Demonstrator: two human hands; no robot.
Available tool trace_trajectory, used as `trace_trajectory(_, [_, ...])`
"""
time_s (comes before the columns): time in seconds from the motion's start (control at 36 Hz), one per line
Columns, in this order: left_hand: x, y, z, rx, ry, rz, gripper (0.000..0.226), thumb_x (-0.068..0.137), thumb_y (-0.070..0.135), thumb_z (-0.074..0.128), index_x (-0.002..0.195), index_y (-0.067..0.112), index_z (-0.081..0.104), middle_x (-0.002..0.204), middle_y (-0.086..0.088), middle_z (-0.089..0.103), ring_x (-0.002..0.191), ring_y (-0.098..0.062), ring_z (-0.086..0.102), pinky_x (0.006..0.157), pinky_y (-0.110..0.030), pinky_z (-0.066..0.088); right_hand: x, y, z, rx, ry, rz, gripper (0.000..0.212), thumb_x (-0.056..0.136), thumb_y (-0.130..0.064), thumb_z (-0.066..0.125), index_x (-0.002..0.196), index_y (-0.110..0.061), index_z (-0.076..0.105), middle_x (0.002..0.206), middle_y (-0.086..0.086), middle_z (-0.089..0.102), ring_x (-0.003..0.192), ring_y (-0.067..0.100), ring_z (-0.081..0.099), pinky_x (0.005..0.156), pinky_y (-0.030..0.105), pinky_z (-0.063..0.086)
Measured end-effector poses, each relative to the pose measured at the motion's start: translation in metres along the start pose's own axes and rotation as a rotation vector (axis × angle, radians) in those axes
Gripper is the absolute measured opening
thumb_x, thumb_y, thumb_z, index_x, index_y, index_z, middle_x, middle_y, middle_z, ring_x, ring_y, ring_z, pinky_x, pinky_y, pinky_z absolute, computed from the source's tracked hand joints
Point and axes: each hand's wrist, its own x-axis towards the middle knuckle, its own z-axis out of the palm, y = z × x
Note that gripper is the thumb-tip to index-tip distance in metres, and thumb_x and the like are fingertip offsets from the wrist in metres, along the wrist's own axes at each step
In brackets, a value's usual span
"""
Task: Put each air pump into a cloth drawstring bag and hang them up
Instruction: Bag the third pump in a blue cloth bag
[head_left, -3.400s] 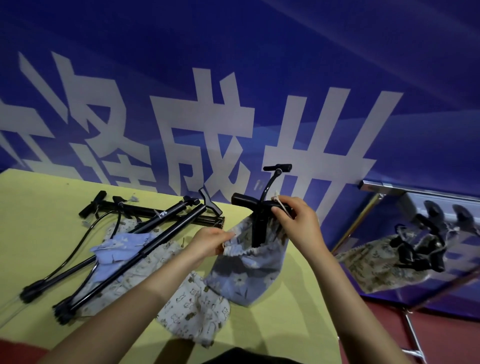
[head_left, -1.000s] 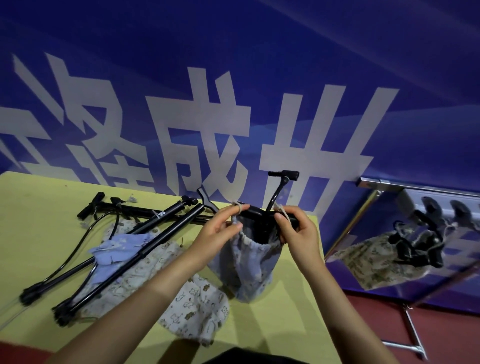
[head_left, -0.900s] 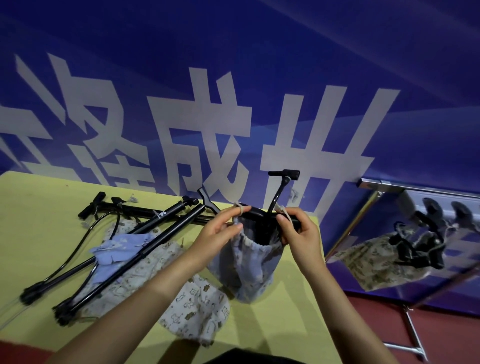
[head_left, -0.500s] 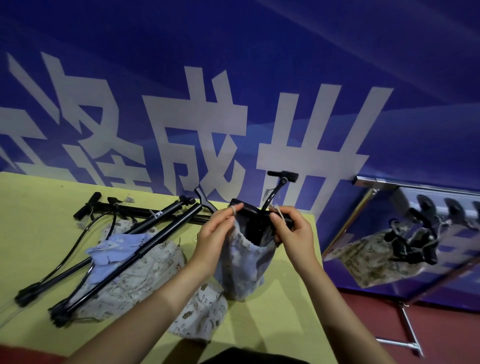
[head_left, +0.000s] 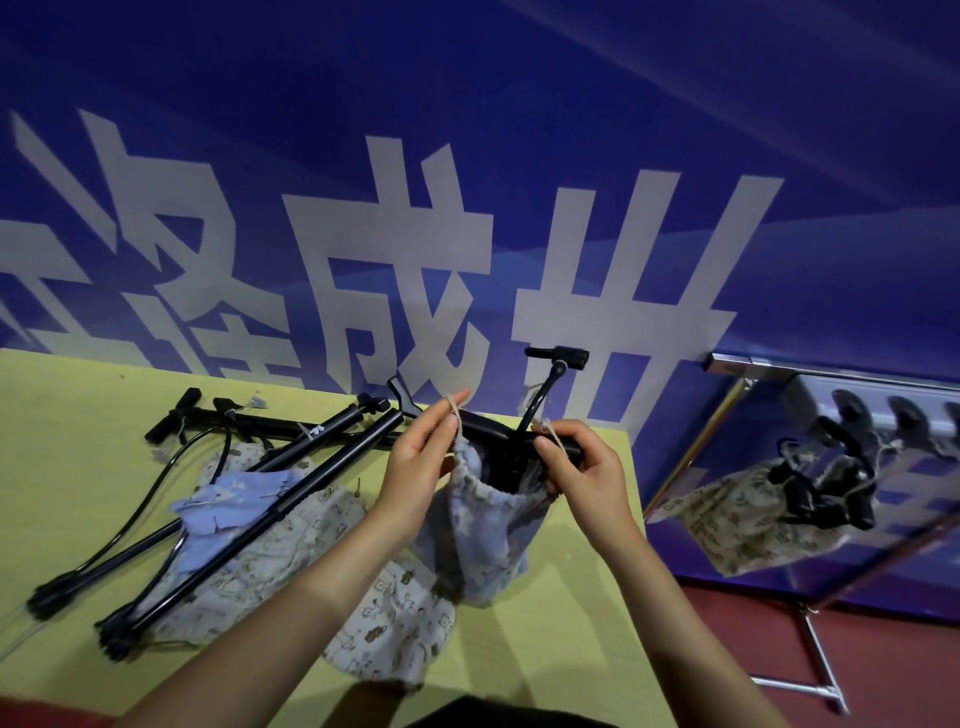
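Drawstrings either side of bag mouth

Pump (head_left: 511, 457) upright in blue bag (head_left: 480, 535), held above worktop (head_left: 72, 467). Left hand (head_left: 421, 467) pinching cord loop (head_left: 454, 408), right hand (head_left: 587, 475) pinching opposite cord. Long axis vertical; handle between grips, equally near both.

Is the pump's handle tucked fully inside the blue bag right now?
No, the pump's handle and hose head stick out above the blue bag.

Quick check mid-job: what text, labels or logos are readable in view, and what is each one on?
"成" in large white strokes on the blue banner behind the table.
"世" to its right, likely; its lower part is hidden.
Two more white characters at the left, cropped and partly hidden, not readable.
Small white mark on a pump barrel on the table: too small to read.
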Motion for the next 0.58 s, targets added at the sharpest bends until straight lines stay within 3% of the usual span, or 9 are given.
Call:
trace_trajectory(0.08, [0.004, 0.011, -0.003, 0.082, -0.095, 0.008, 0.030, 0.099, 0.020, 0.047, 0.110, 0.039, 0.068, 0.118, 0.017, 0.066, 0.119, 0.001, 0.054, 0.105, -0.031, 0.042, 0.002, -0.003, -0.003, -0.029, -0.065, 0.008, 0.012, 0.092, -0.011, 0.063, 0.092, -0.021, 0.068, 0.072, -0.015, 0.064, 0.060, 0.002, 0.056, 0.055, 0.020, 0.044])
trace_trajectory(0.19, [0.011, 0.024, -0.003, 0.273, -0.206, 0.116, 0.028, 0.098, 0.011, 0.048, 0.104, 0.030, 0.069, 0.109, 0.006, 0.069, 0.108, -0.001, 0.060, 0.093, -0.016, 0.044, 0.007, -0.005, -0.001, -0.091, -0.128, 0.002, 0.012, 0.093, -0.016, 0.063, 0.093, -0.026, 0.068, 0.080, -0.015, 0.067, 0.071, 0.002, 0.061, 0.065, 0.018, 0.045])
trace_trajectory(0.28, [0.012, 0.023, -0.004, 0.311, -0.198, 0.184, 0.027, 0.096, 0.005, 0.050, 0.099, 0.024, 0.070, 0.109, 0.000, 0.066, 0.107, -0.004, 0.059, 0.093, -0.014, 0.043, 0.012, -0.003, 0.003, -0.240, -0.015, -0.109, 0.013, 0.093, -0.025, 0.061, 0.087, -0.035, 0.067, 0.100, -0.010, 0.060, 0.100, 0.006, 0.057, 0.082, 0.022, 0.045])
trace_trajectory(0.33, [0.012, 0.023, -0.005, 0.255, -0.145, 0.168, 0.027, 0.096, 0.005, 0.049, 0.096, 0.022, 0.069, 0.107, 0.001, 0.067, 0.107, -0.005, 0.060, 0.093, -0.017, 0.044, 0.016, -0.009, 0.004, -0.323, 0.103, -0.151, 0.017, 0.092, -0.025, 0.063, 0.081, -0.037, 0.066, 0.102, -0.007, 0.053, 0.108, 0.013, 0.051, 0.088, 0.026, 0.044])
trace_trajectory(0.44, [0.012, 0.027, -0.006, 0.198, -0.087, 0.171, 0.025, 0.096, 0.007, 0.051, 0.099, 0.023, 0.070, 0.106, -0.001, 0.066, 0.105, -0.009, 0.062, 0.092, -0.020, 0.046, 0.023, -0.036, 0.007, -0.207, 0.121, -0.066, 0.021, 0.092, -0.033, 0.056, 0.075, -0.025, 0.068, 0.075, -0.006, 0.062, 0.077, 0.020, 0.061, 0.074, 0.051, 0.054])
trace_trajectory(0.5, [0.011, 0.031, -0.002, 0.208, -0.115, 0.203, 0.025, 0.095, 0.005, 0.052, 0.103, 0.020, 0.071, 0.105, -0.004, 0.065, 0.103, -0.010, 0.062, 0.090, -0.019, 0.047, 0.025, -0.051, 0.012, -0.205, 0.073, -0.009, 0.024, 0.095, -0.028, 0.055, 0.076, -0.018, 0.066, 0.061, -0.006, 0.057, 0.062, 0.018, 0.056, 0.068, 0.051, 0.055])
trace_trajectory(0.58, [0.006, 0.039, 0.005, 0.228, -0.157, 0.247, 0.026, 0.094, 0.003, 0.055, 0.107, 0.019, 0.070, 0.100, -0.003, 0.065, 0.096, -0.008, 0.062, 0.085, -0.016, 0.048, 0.023, -0.069, 0.020, -0.254, 0.043, -0.009, 0.025, 0.097, -0.026, 0.053, 0.077, -0.015, 0.064, 0.058, -0.009, 0.054, 0.059, 0.010, 0.051, 0.062, 0.040, 0.049])
